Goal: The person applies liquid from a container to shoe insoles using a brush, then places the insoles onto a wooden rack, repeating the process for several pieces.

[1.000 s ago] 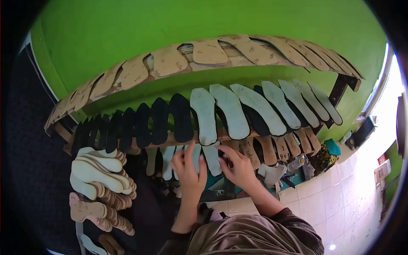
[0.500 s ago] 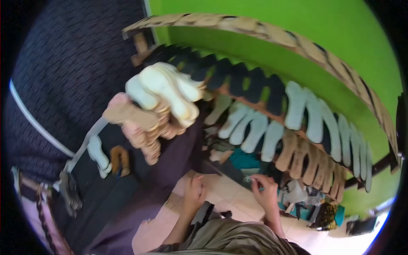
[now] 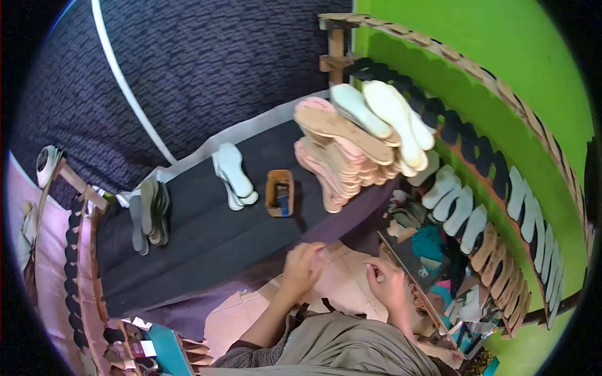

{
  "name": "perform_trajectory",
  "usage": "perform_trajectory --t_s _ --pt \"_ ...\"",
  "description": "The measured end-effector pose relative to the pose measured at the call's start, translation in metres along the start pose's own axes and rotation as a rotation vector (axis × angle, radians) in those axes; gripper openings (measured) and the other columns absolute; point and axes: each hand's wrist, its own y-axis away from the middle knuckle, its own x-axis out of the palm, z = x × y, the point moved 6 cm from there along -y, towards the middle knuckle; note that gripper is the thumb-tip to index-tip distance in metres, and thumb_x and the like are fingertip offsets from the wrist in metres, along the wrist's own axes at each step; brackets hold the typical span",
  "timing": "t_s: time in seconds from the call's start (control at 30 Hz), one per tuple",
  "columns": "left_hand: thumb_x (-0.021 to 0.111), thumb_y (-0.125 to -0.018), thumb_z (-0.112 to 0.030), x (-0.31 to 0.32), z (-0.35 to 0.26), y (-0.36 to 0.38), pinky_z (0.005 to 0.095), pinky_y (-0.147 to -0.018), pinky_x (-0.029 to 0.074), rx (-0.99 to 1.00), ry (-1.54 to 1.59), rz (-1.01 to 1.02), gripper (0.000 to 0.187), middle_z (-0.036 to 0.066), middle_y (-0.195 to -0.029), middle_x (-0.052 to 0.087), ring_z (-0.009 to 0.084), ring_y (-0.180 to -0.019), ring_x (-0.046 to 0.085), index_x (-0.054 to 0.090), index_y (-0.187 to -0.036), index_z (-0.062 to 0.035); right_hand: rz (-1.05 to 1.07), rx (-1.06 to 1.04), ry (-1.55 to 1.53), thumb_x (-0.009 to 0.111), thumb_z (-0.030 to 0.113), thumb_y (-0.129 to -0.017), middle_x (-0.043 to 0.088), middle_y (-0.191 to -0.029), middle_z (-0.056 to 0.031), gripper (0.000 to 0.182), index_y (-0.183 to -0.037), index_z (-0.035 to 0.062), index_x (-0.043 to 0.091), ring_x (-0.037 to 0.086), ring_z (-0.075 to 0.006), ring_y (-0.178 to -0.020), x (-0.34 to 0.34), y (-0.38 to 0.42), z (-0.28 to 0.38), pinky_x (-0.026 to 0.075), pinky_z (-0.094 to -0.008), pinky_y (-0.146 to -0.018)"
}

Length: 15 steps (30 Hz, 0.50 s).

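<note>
Both forearms rise from the grey-brown cloth lap (image 3: pixel 351 351). The left hand (image 3: pixel 302 266) curls loosely above it. The right hand (image 3: pixel 387 283) pinches its fingertips together, to that hand's right.

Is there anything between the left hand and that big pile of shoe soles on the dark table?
Nothing visible stands in the way. The left hand sits at the near edge of the dark table, and bare cloth lies between it and the stack of soles. The small wooden box sits off to the side.
</note>
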Motion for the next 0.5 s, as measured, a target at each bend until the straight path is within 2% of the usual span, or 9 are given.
perform_trajectory --t_s 0.07,0.13,0.27,0.37,0.4,0.5 --pt "0.053 -0.080 -0.006 -0.048 0.040 0.017 0.0394 -0.069 0.041 -0.217 -0.068 -0.112 0.019 0.011 -0.084 0.057 0.0289 -0.077 0.055 0.058 -0.098 -0.0065 0.053 -0.006 -0.038 0.062 -0.002 -0.074 0.063 -0.076 -0.0098 0.016 -0.089 0.0041 0.064 0.058 -0.0185 -0.057 0.033 -0.003 0.020 0.048 -0.0290 -0.054" --pt "0.051 -0.081 -0.003 -0.089 0.080 0.031 0.0394 -0.067 0.041 -0.256 -0.163 -0.221 0.015 0.013 -0.080 0.058 0.0290 -0.075 0.056 0.059 -0.093 -0.0052 0.141 -0.067 -0.079 0.063 -0.002 -0.074 0.063 -0.076 -0.0088 0.016 -0.089 0.0047 0.064 0.059 -0.0183 -0.058 0.066 -0.005 0.036 0.048 -0.0289 -0.056" --pt "0.052 -0.084 -0.004 -0.129 0.159 0.041 0.0383 -0.071 0.046 -0.386 -0.114 -0.262 0.016 0.015 -0.085 0.060 0.0308 -0.078 0.059 0.058 -0.098 -0.0041 0.186 -0.066 -0.121 0.063 -0.001 -0.073 0.063 -0.074 -0.0087 0.016 -0.088 0.0050 0.064 0.060 -0.0207 -0.059 0.113 -0.006 0.063 0.048 -0.0304 -0.057" --pt "0.053 -0.084 -0.005 -0.138 0.191 0.018 0.0375 -0.072 0.047 -0.308 -0.116 -0.261 0.018 0.015 -0.087 0.061 0.0314 -0.078 0.060 0.058 -0.101 -0.0040 0.177 -0.147 -0.097 0.064 0.001 -0.073 0.064 -0.076 -0.0097 0.015 -0.087 0.0051 0.064 0.061 -0.0241 -0.062 0.136 -0.005 0.079 0.049 -0.0324 -0.060" --pt "0.056 -0.083 -0.008 -0.138 0.199 0.007 0.0380 -0.072 0.046 -0.331 -0.143 -0.230 0.020 0.015 -0.087 0.060 0.0310 -0.081 0.059 0.059 -0.102 -0.0056 0.165 -0.148 -0.101 0.064 0.001 -0.073 0.064 -0.076 -0.0097 0.015 -0.087 0.0051 0.064 0.061 -0.0241 -0.062 0.140 -0.004 0.083 0.049 -0.0324 -0.060" --pt "0.062 -0.080 -0.013 -0.131 0.217 -0.028 0.0408 -0.075 0.045 -0.181 -0.376 -0.180 0.029 0.011 -0.093 0.058 0.0295 -0.089 0.056 0.058 -0.108 -0.0137 0.207 -0.131 -0.133 0.064 0.003 -0.074 0.065 -0.079 -0.0106 0.013 -0.087 0.0053 0.064 0.062 -0.0266 -0.064 0.151 -0.002 0.093 0.049 -0.0338 -0.062"
